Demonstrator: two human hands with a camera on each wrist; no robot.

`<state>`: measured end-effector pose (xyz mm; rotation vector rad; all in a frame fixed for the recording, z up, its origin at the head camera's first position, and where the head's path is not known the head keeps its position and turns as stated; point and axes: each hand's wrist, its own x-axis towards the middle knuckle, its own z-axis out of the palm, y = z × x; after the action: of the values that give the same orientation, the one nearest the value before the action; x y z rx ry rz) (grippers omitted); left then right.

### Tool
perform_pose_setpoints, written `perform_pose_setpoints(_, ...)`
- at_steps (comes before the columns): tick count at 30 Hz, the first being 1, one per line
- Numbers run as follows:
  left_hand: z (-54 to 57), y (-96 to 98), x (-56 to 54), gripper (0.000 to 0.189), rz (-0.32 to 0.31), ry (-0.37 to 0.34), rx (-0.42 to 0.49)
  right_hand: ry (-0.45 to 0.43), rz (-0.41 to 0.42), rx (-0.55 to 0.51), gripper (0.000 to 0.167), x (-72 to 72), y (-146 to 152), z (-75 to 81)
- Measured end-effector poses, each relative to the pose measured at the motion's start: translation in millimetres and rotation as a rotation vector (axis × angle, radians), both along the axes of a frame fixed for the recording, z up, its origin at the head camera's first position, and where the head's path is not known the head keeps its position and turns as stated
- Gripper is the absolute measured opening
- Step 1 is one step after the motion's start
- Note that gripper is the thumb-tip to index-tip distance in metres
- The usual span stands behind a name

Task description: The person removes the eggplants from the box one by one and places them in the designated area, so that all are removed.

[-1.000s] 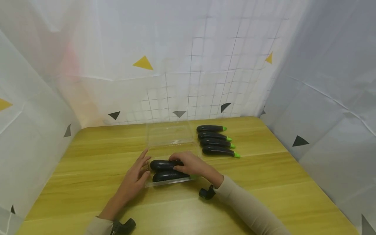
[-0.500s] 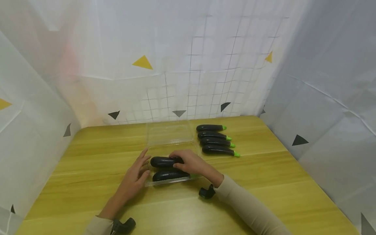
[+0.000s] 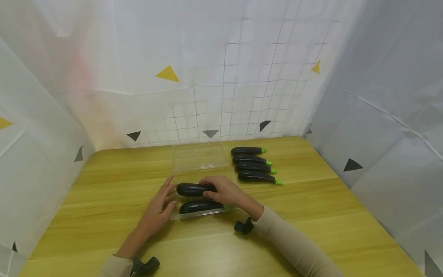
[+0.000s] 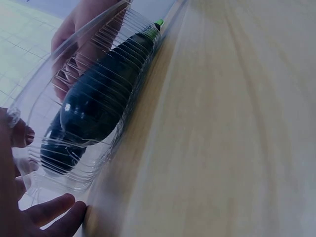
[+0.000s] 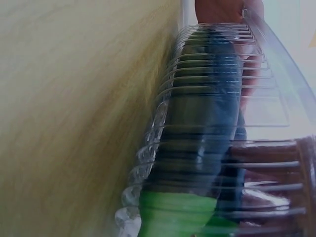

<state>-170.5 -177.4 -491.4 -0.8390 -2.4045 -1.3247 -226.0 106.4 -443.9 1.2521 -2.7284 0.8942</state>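
A clear plastic clamshell box (image 3: 187,216) lies on the table with its lid (image 3: 200,157) folded back behind it. Inside, one dark eggplant (image 3: 201,206) lies along the front wall, its green stem end (image 5: 175,212) to the right. My right hand (image 3: 225,191) reaches in from the right and grips a second eggplant (image 3: 189,189) between thumb and fingers, its stem end hidden under the hand. At the box's left end, my left hand (image 3: 157,209) has its fingers spread, with fingertips (image 4: 64,202) right at the plastic wall.
To the right of the box, several more eggplants (image 3: 257,177) lie in a row with green stems pointing right. White sheets (image 3: 166,104) wall in the wooden table (image 3: 104,192) at the back and sides. A black camera mount (image 3: 243,227) juts from the right wrist.
My right hand has shifted the gripped eggplant slightly toward the back, widening the gap to the front eggplant. The left hand has stayed in place.
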Motion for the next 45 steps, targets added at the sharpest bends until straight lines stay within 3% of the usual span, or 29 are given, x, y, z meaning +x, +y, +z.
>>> perform_pose_setpoints(15, 0.6, -0.1, 0.5, 0.061, 0.007, -0.022, -0.012, -0.005, -0.026, -0.058, 0.033, -0.2, -0.1, -1.5)
perform_pose_setpoints(45, -1.2, -0.3, 0.3, 0.059, 0.006, -0.015, -0.009, -0.007, -0.029, -0.049, 0.033, 0.7, -0.6, 1.7)
